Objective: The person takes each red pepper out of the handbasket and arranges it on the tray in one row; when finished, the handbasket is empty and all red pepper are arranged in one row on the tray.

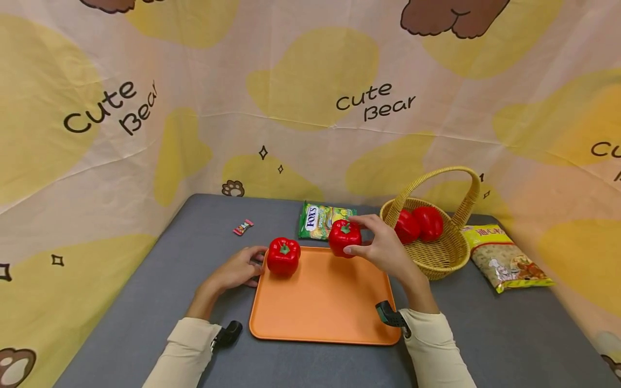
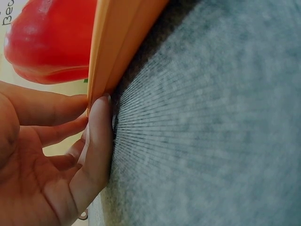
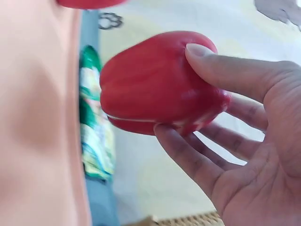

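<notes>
My right hand (image 1: 385,247) holds a red bell pepper (image 1: 345,237) over the back right part of an orange tray (image 1: 325,307). In the right wrist view, the thumb and fingers (image 3: 188,155) grip this pepper (image 3: 150,84) by its stem end, with a gap between it and the tray. At the tray's back left corner stands another red bell pepper (image 1: 283,257). My left hand (image 1: 239,268) is beside that corner, and in the left wrist view its thumb and fingers pinch the tray's rim (image 2: 110,52).
A yellow wicker basket (image 1: 439,261) with red peppers (image 1: 428,223) stands at the back right. Right of it lies a bag of dry food (image 1: 506,258). Behind the tray is a green Fox's candy bag (image 1: 317,221), and a small wrapped sweet (image 1: 243,227) lies at the back left.
</notes>
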Tool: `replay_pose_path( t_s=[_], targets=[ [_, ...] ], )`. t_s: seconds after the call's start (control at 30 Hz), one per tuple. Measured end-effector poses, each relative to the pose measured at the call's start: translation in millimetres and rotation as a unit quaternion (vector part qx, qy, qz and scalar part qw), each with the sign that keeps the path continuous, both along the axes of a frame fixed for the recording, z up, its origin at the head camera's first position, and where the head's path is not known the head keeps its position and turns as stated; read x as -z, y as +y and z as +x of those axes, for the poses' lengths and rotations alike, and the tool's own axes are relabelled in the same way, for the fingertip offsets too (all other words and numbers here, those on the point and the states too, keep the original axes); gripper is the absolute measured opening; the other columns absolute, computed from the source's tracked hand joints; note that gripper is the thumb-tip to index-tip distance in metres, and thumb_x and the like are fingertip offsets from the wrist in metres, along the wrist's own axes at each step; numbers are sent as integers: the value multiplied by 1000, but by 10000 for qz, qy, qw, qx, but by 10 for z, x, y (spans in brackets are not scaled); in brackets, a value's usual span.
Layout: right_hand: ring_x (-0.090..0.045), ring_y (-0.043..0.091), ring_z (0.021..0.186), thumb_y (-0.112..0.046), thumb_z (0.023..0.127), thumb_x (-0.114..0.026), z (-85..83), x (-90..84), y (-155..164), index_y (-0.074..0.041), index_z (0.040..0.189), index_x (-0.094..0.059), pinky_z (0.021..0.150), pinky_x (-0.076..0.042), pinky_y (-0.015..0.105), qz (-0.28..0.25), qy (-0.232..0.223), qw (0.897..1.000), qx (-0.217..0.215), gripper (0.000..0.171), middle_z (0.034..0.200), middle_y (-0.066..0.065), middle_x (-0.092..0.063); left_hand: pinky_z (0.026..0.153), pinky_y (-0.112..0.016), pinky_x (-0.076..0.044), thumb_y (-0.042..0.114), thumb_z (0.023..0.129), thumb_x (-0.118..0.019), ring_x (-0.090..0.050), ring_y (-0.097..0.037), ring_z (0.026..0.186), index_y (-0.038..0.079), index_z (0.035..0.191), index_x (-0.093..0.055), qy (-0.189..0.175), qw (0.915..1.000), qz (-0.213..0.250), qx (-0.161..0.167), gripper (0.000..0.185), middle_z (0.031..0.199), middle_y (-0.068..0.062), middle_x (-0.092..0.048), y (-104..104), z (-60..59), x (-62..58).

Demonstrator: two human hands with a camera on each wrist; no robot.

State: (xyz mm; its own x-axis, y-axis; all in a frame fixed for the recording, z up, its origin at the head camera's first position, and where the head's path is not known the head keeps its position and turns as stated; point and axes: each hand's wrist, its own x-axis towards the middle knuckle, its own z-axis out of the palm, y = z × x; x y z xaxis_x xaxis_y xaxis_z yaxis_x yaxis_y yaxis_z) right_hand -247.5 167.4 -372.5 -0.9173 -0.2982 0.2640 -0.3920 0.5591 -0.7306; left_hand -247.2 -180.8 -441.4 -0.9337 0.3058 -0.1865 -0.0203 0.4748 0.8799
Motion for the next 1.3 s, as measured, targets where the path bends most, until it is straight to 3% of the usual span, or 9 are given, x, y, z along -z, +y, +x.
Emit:
replay_pose_path(
  t_s=[0.4,0.67,0.87,1.13,1.3],
  targets=[
    [-53,20,115,-23,75,-84,-19,260,-359,-18,135,-56,94,-52,43,460,31,9984,-323,67,127,-2,-53,64,-39,-60,1,90,-53,-62,-25,94,-2,139,-45,124,9999,37,25,50,121,-20,-52,15,18,-28],
    [-45,29,129,-23,75,-84,5,328,-479,-18,136,-56,97,-49,47,634,-243,9971,-356,67,143,4,-45,64,-40,-60,1,90,-53,-62,-25,94,-2,140,-44,127,9999,45,32,51,121,-20,-51,18,17,-17],
    [-39,28,134,-22,76,-83,23,339,-509,-21,135,-56,96,-50,46,582,-448,9965,-409,65,150,6,-38,66,-44,-59,-2,90,-51,-61,-30,96,-5,139,-43,123,9999,11,-15,50,120,-22,-51,27,14,-19],
    [-49,26,123,-16,76,-82,14,362,-472,-20,135,-56,92,-53,42,377,-548,9963,-547,64,143,3,-41,65,-39,-60,0,90,-52,-62,-25,95,-2,140,-44,78,10000,39,1,51,122,-20,-51,4,3,5],
    [-47,25,123,-19,75,-83,15,360,-459,-22,136,-55,94,-50,46,466,-466,9963,-545,67,138,-1,-44,66,-38,-60,1,90,-52,-63,-26,96,-1,141,-43,-6,10000,90,-21,51,123,-20,-51,1,-4,5]
  ],
)
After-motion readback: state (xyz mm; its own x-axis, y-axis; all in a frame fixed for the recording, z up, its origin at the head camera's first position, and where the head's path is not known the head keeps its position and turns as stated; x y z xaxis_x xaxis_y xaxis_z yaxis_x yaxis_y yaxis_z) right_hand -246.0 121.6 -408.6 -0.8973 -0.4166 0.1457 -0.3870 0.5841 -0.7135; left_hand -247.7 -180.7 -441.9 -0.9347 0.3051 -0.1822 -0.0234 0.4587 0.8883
